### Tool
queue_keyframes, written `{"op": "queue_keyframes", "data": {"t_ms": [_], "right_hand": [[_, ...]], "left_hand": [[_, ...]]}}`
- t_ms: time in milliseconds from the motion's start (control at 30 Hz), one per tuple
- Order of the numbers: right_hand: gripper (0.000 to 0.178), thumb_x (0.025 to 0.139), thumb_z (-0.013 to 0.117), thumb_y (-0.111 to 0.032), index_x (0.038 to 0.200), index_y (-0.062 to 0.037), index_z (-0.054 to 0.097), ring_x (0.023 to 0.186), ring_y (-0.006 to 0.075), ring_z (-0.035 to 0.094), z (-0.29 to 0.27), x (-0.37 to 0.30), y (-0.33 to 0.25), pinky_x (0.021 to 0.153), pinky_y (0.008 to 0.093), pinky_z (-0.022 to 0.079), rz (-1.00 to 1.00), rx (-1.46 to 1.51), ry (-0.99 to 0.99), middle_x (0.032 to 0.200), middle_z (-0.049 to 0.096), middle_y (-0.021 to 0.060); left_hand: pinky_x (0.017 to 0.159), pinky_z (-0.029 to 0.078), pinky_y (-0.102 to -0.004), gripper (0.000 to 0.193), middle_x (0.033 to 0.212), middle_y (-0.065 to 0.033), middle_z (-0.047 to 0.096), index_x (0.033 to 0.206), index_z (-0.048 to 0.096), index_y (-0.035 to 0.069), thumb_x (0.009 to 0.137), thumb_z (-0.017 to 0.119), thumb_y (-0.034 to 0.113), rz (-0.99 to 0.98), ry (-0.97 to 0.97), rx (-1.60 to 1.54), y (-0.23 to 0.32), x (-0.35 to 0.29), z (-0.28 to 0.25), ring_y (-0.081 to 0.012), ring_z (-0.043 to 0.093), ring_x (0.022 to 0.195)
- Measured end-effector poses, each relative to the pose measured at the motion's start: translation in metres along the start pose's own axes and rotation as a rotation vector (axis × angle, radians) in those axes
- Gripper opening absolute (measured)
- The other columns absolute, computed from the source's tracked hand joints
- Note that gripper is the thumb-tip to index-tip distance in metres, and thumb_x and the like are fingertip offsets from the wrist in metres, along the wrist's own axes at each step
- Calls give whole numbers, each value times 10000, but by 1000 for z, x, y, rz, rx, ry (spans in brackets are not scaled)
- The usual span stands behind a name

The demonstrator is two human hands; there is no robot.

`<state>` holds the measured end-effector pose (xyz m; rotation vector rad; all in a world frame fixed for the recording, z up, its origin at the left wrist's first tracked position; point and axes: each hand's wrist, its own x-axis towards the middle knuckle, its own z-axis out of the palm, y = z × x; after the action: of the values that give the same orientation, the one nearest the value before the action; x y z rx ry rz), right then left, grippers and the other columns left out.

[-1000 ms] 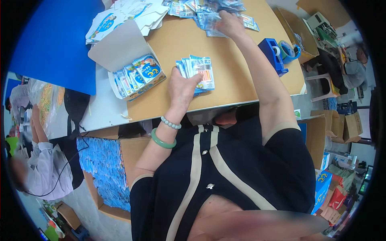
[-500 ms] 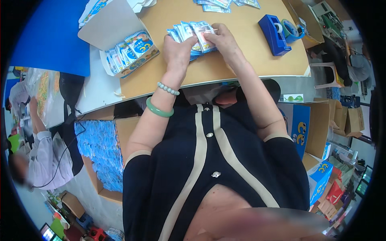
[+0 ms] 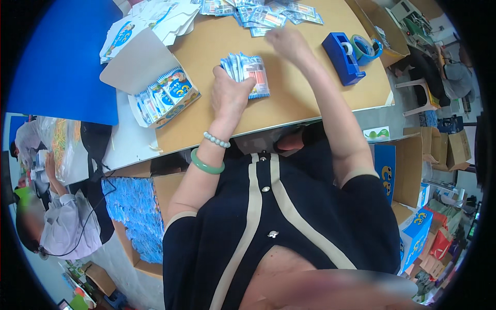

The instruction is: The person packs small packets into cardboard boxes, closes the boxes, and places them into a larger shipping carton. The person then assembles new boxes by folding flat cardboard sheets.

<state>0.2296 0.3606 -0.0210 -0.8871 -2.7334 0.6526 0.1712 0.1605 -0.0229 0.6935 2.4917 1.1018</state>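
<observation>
My left hand (image 3: pixel 230 92) is closed around a small bundle of blue-and-clear packets (image 3: pixel 256 76) on the tan tabletop, thumb across the top one. Beyond and to the right, my right hand (image 3: pixel 289 45) hovers near the loose packets (image 3: pixel 271 19) at the far side. It is smeared by motion and its fingers are mostly hidden, so its grip cannot be made out. To the left of the bundle stands a white carton (image 3: pixel 182 113) with its lid up, holding a row of similar packets (image 3: pixel 160 97).
Flat white cartons (image 3: pixel 173 15) are piled at the far left by a blue panel (image 3: pixel 62 57). A blue tape dispenser (image 3: pixel 343 59) and tape rolls (image 3: pixel 365 47) stand at right. Below the table's left edge, a cardboard box holds many blue packets (image 3: pixel 137 217). Another person (image 3: pixel 70 222) sits at left.
My right hand has let go of the bundle and moved away toward the loose packets. My left hand still holds the bundle. The view has shifted, showing more of the far pile.
</observation>
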Motion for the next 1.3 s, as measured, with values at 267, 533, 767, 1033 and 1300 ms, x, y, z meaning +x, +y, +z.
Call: {"op": "queue_keyframes", "data": {"t_ms": [267, 533, 767, 1033, 1300], "right_hand": [[438, 811, 626, -393, 1108, -72, 652, 992, 358, 645, 10, 90, 64, 833, 426, 501, 231, -171, 262, 1070, 676, 189], [439, 765, 632, -377, 1097, -91, 655, 943, 296, 659, -48, 35, 55, 801, 401, 501, 313, -389, -40, 1020, 693, 153], [403, 784, 643, -337, 1078, -62, 664, 937, 275, 659, -39, 73, 52, 756, 415, 507, 322, -184, -192, 985, 697, 130], [440, 772, 685, -299, 1099, -6, 662, 994, 257, 652, -23, 50, 114, 777, 399, 517, 188, 706, 282, 983, 690, 139], [401, 767, 731, -270, 1061, -3, 675, 924, 199, 665, -3, 41, 31, 788, 343, 509, 558, -120, 106, 973, 698, 119]], "left_hand": [[831, 502, -468, 650, 1012, -229, 652, 1170, 448, -28, 700, 750, 306, 1, -20, -8, 4, 0, 3, -399, 644, 947], [835, 499, -463, 642, 1030, -221, 646, 1176, 451, -24, 701, 750, 289, 4, -53, -147, -7, 4, -3, -384, 645, 945], [831, 498, -457, 633, 1013, -222, 646, 1160, 449, -32, 702, 749, 284, 1, -79, -131, -3, 2, -2, -381, 647, 937], [828, 500, -460, 643, 1008, -228, 649, 1161, 447, -39, 702, 753, 292, 28, -59, -119, -3, 2, -3, -389, 648, 937], [832, 504, -459, 638, 986, -250, 657, 1126, 451, -45, 692, 760, 306, 31, -36, -30, -3, 2, -4, -406, 650, 929]]}}
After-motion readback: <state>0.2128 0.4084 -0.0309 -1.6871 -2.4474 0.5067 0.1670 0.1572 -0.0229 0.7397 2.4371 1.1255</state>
